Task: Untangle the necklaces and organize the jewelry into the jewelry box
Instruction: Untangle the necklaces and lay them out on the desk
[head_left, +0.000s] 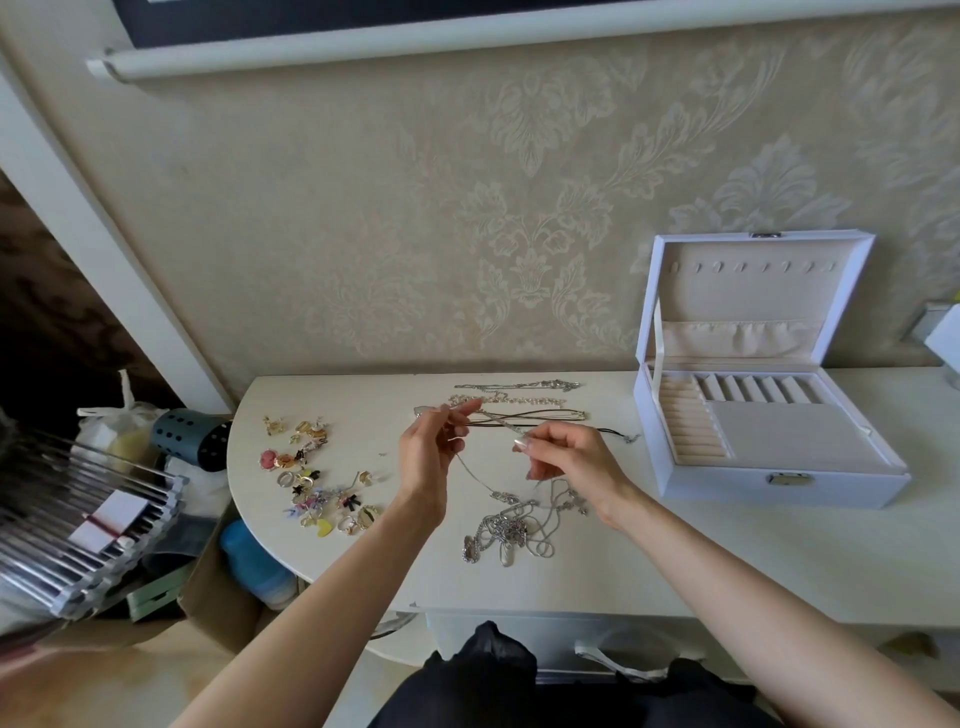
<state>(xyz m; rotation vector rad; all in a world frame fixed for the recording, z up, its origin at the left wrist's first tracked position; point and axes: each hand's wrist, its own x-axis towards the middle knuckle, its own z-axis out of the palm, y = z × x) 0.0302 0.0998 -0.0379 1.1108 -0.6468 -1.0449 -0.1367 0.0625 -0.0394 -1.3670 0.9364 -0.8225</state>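
My left hand (428, 452) and my right hand (569, 454) are raised over the white table (675, 561), each pinching a thin silver chain (470, 467). The chain hangs down into a tangled heap of silver necklaces (511, 525) just below my hands. Several necklaces (519, 400) lie stretched in rows behind my hands, one of them on a black cord. The white jewelry box (769, 415) stands open at the right, its lid upright with hooks inside. A scatter of earrings and rings (317, 478) lies to the left.
Left of the table stand a cardboard box with a blue bottle (254, 564), a teal perforated cup (192, 436) and a metal rack (78, 519). The patterned wall rises right behind the table. A drawer front (519, 639) shows below the table edge.
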